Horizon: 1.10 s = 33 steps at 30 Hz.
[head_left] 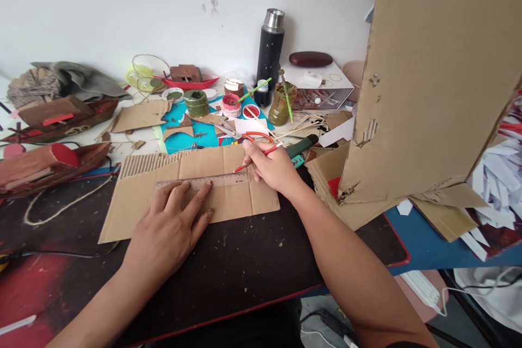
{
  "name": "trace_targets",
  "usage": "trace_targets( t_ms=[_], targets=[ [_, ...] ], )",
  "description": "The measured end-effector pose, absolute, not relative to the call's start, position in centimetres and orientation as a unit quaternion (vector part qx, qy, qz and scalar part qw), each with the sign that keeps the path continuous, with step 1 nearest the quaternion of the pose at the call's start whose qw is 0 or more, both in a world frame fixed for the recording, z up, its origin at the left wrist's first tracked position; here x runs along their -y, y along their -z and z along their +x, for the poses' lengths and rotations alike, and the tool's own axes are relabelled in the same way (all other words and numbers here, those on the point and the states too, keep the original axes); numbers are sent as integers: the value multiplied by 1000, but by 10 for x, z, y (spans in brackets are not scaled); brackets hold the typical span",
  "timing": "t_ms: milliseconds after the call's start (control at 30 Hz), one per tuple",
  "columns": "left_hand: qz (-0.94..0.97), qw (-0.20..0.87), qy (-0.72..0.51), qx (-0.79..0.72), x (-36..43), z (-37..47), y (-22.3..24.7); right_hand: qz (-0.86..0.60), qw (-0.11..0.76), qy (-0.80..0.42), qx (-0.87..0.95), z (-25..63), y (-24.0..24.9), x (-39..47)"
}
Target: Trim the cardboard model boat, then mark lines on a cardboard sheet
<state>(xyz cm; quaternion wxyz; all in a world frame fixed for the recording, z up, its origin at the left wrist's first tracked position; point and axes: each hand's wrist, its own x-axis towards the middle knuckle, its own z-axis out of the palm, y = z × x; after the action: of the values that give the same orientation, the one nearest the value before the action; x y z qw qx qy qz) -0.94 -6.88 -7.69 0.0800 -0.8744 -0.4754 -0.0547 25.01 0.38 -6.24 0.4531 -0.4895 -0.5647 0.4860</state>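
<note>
A piece of brown cardboard (pixel 230 204) lies flat on the dark tabletop, its upper left edge torn down to the corrugation. Across it rests a clear ruler (pixel 228 180). My left hand (pixel 173 217) is spread open, its fingertips pressing the ruler down against the cardboard. In my right hand (pixel 271 166) a red pencil (pixel 240 168) is pinched, slanting down so that its tip meets the cardboard at the ruler's upper edge. Just beyond that hand are orange-handled scissors (pixel 234 131) and a green-handled tool (pixel 302 147), partly hidden by the hand.
Model boats (pixel 53 166) crowd the left side. Paint jars (pixel 196 103), a black thermos (pixel 270 46) and a clear-fronted box (pixel 320 87) stand along the wall. A large cardboard sheet (pixel 432 76) rises at right, beside white paper strips (pixel 497 179).
</note>
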Motion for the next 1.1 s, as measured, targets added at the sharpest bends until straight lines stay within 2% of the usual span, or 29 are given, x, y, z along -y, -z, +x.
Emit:
trace_targets(
  t_ms=[867, 1100],
  targets=[
    [-865, 57, 63, 495, 69, -8, 76, -500, 450, -489, 556, 251, 63, -4],
    [-875, 91, 68, 471, 69, -8, 75, -502, 449, -482, 560, 251, 62, -4]
  ],
)
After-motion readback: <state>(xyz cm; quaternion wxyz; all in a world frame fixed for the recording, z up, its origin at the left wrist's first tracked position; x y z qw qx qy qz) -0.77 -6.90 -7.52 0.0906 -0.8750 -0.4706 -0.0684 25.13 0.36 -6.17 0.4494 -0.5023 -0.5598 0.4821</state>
